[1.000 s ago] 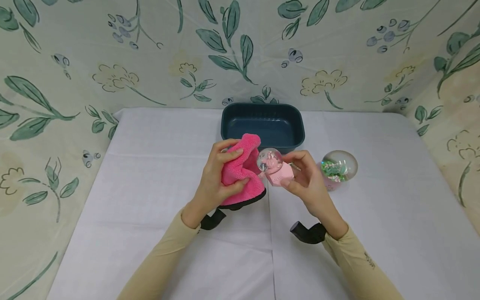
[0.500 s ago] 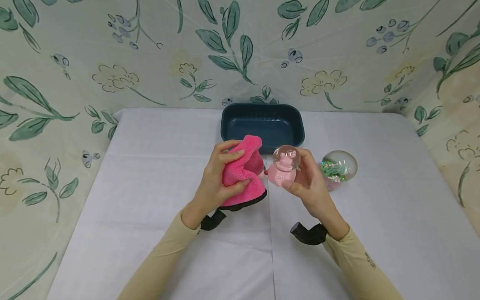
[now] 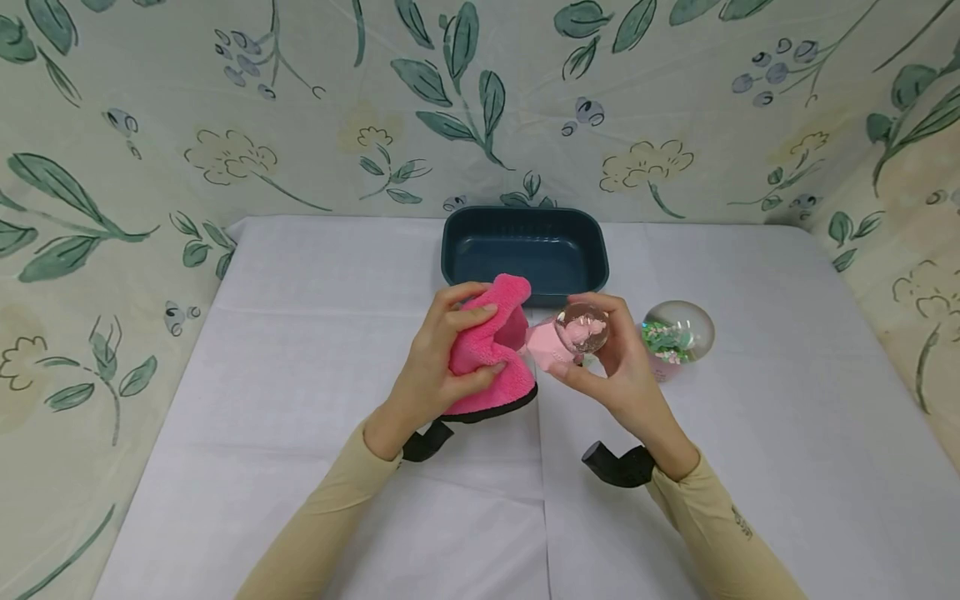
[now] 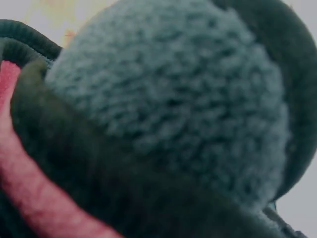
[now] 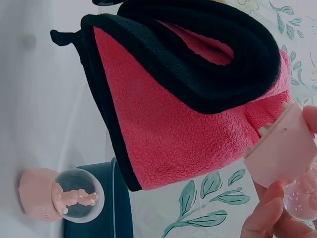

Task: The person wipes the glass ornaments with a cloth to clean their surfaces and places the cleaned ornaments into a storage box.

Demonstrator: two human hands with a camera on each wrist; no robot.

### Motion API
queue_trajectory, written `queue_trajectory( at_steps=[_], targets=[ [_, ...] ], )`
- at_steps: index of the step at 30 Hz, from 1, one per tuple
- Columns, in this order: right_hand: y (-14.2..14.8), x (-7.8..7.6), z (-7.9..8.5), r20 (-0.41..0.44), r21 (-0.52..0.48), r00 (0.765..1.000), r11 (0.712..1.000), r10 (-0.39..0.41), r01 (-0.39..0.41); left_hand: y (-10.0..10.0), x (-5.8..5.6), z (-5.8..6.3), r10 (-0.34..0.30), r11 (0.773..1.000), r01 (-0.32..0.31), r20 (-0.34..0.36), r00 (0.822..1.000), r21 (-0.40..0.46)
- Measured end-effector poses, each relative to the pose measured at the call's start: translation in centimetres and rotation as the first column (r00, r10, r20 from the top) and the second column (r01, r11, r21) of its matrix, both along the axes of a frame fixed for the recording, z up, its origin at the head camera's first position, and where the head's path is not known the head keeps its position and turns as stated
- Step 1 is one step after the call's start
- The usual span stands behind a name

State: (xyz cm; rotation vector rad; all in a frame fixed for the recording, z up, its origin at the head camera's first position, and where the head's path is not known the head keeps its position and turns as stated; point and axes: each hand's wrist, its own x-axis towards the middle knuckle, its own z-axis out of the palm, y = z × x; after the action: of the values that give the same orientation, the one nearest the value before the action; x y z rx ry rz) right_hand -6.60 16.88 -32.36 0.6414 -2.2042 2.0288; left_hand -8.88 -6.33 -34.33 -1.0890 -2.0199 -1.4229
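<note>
My left hand (image 3: 431, 362) grips a bunched pink fleece cloth (image 3: 487, 342) between thumb and fingers. Its dark edging and grey-green underside show in the left wrist view, where folds of cloth (image 4: 173, 94) fill most of the picture. My right hand (image 3: 628, 375) pinches a small pink snow globe (image 3: 546, 343) by its base, with thumb and fingers on either side. The globe is tipped so its clear dome faces right, toward my palm. Its base sits right at the cloth's edge in the head view. The right wrist view shows the flat pink underside (image 5: 282, 148).
A dark blue rectangular bin (image 3: 525, 292) stands at the back of the white-covered table (image 3: 315, 292). Right of my right hand sits a larger snow globe (image 3: 678, 333) with green decoration. In the right wrist view, a pink-based snow globe (image 5: 39, 194) stands before the bin.
My right hand has turned the small snow globe from dome-left, through upright, to dome-right. The left hand and cloth have shifted slightly right.
</note>
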Motion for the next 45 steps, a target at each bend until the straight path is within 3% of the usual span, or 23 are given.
queue_trajectory(
  at_steps=[7,17,20,23,25,26,29,32,35,37,39,42,45],
  targets=[
    [0.0,-0.1,0.2,-0.014,-0.005,1.0,1.0,0.001,-0.001,0.0,-0.1,-0.1,-0.007,1.0,0.007,-0.009,1.0,-0.016],
    [0.0,0.0,0.4,-0.027,-0.068,0.997,0.995,0.069,-0.071,0.0,0.0,0.0,-0.019,1.0,0.02,0.022,1.0,-0.024],
    [0.0,0.1,0.5,-0.065,-0.021,0.995,0.996,0.08,-0.082,0.0,0.0,0.1,-0.021,0.999,0.021,0.033,0.999,-0.024],
    [-0.1,0.1,0.5,-0.179,0.071,0.979,0.994,0.097,-0.086,0.0,0.0,0.2,-0.039,0.999,0.041,0.065,0.997,-0.025],
    [-0.2,-0.1,0.4,-0.306,0.135,0.945,0.988,0.114,-0.075,0.0,0.0,0.2,-0.06,0.998,0.063,0.095,0.994,-0.021],
    [-0.3,-0.1,0.4,-0.379,0.167,0.917,0.984,0.121,-0.061,0.0,0.0,0.3,-0.075,0.997,0.077,0.113,0.991,-0.018],
    [-0.5,-0.4,0.2,-0.574,0.215,0.81,0.977,0.124,0.003,0.1,0.0,0.3,-0.127,0.991,0.131,0.164,0.978,-0.009],
    [-0.8,-0.6,0.1,-0.691,0.226,0.715,0.971,0.106,0.074,0.3,0.1,0.3,-0.173,0.983,0.181,0.19,0.966,-0.02],
    [-0.9,-0.7,0.0,-0.738,0.211,0.67,0.97,0.078,0.119,0.6,0.2,0.5,-0.191,0.977,0.204,0.174,0.966,-0.056],
    [-0.9,-0.7,-0.1,-0.74,0.201,0.67,0.97,0.059,0.137,0.7,0.4,0.6,-0.175,0.978,0.188,0.131,0.976,-0.094],
    [-0.8,-0.7,-0.3,-0.72,0.187,0.693,0.972,0.04,0.139,0.8,0.5,0.8,-0.151,0.977,0.161,0.078,0.985,-0.137],
    [-0.7,-0.5,-0.5,-0.648,0.157,0.761,0.983,0.027,0.099,0.9,0.6,1.0,-0.103,0.974,0.096,-0.023,0.994,-0.207],
    [-0.7,-0.2,-0.7,-0.546,0.087,0.837,0.996,0.025,0.028,1.0,0.6,1.1,-0.084,0.968,0.056,-0.104,0.991,-0.246]
  ],
)
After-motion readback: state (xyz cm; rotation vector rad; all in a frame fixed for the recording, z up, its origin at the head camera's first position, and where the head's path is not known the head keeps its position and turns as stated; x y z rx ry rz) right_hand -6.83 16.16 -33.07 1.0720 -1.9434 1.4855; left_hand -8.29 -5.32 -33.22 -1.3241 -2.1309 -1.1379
